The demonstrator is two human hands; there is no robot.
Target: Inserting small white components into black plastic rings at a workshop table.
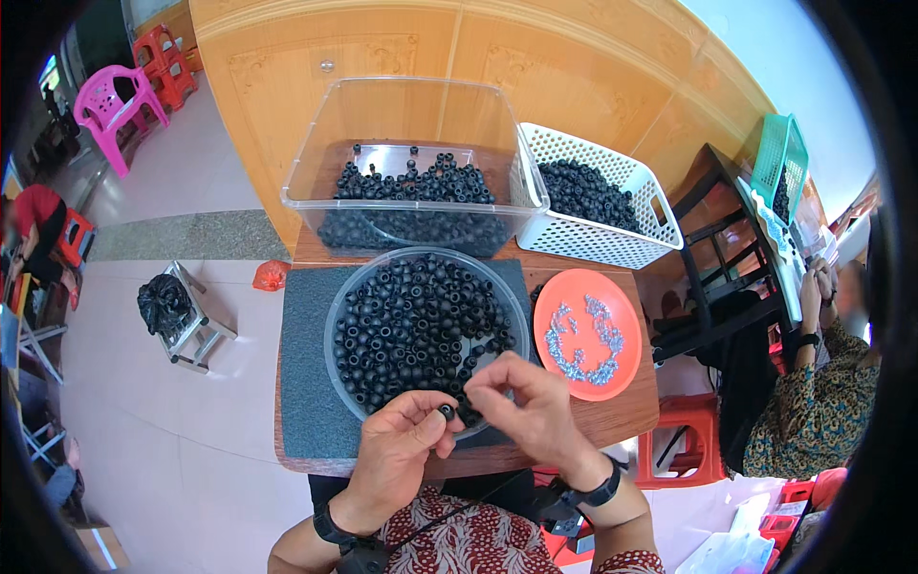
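My left hand [394, 448] pinches a small round black part [447, 411] with a hole in its end, between thumb and fingers. Close beside it, my right hand [537, 409] has its fingertips drawn together over the near rim; whatever they hold is too small to make out. Under both hands stands a clear round tub [332, 335] full of similar black parts [406, 311]. To its right, an orange-red plate [574, 285] carries many tiny shiny silvery pieces [608, 337], spread in a rough ring.
Behind the tub stand a clear rectangular bin [411, 96] and a white perforated basket [598, 247], both holding black parts. A dark mat [306, 383] lies on the wooden table [626, 407]. At right another person [813, 402] works near a green basket [779, 158]. A stool [196, 325] stands left.
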